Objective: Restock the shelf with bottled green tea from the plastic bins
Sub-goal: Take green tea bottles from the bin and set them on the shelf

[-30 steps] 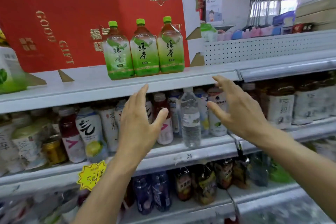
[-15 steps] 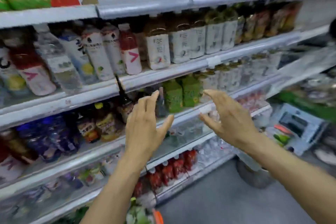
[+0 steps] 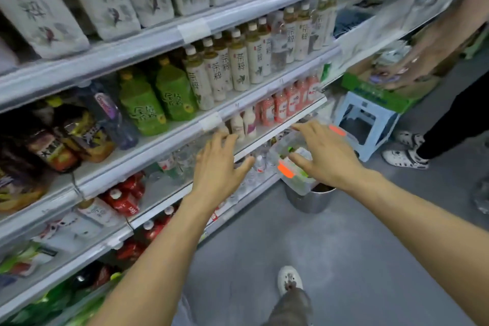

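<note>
A clear plastic bin [image 3: 296, 182] with orange latches sits on a metal bucket [image 3: 309, 200] by the shelf's foot; green bottle caps show inside it. My right hand [image 3: 325, 156] hovers over the bin, fingers spread, holding nothing. My left hand [image 3: 219, 167] is stretched out beside it, in front of the shelf edge, also empty with fingers straight. Green tea bottles [image 3: 156, 103] stand on a middle shelf [image 3: 164, 137] at the left.
The shelving on the left is packed with drinks. A light blue stool [image 3: 367, 122] carries a green cardboard box [image 3: 378, 92] where another person's hand [image 3: 415, 66] reaches; their shoes [image 3: 402, 159] stand on the grey floor. My own shoe [image 3: 289, 279] is below.
My view has swung from the top shelf with three green tea bottles down and right to the floor bin. Both empty hands dropped with it and now reach toward the bin.
</note>
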### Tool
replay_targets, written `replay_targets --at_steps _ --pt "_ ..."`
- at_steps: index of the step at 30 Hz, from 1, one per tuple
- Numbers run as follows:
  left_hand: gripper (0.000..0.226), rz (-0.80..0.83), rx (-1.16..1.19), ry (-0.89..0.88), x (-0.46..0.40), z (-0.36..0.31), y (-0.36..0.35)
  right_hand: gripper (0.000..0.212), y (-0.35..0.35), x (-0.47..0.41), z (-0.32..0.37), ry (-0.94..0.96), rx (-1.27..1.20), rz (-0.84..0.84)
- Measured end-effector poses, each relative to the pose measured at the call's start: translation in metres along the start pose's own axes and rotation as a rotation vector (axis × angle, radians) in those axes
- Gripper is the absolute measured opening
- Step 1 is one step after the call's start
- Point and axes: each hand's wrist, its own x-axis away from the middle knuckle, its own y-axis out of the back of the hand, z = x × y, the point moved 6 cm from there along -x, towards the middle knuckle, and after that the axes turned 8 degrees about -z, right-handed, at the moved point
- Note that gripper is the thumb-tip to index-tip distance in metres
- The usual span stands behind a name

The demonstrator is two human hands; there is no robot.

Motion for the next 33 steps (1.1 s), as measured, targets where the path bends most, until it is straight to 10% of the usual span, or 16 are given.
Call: replay_targets --at_steps 17,33 --pt "0.056 0.444 0.316 0.389 -0.191 -0.074 -0.278 0.065 -0.121 -0.163 -0.327 -0.281 0.1 0.559" --pt "0.052 0.557 0.671 1.187 -0.233 -0.129 -0.52 0.063 -0.323 -0.216 -0.514 -0.347 -0.035 0.971"
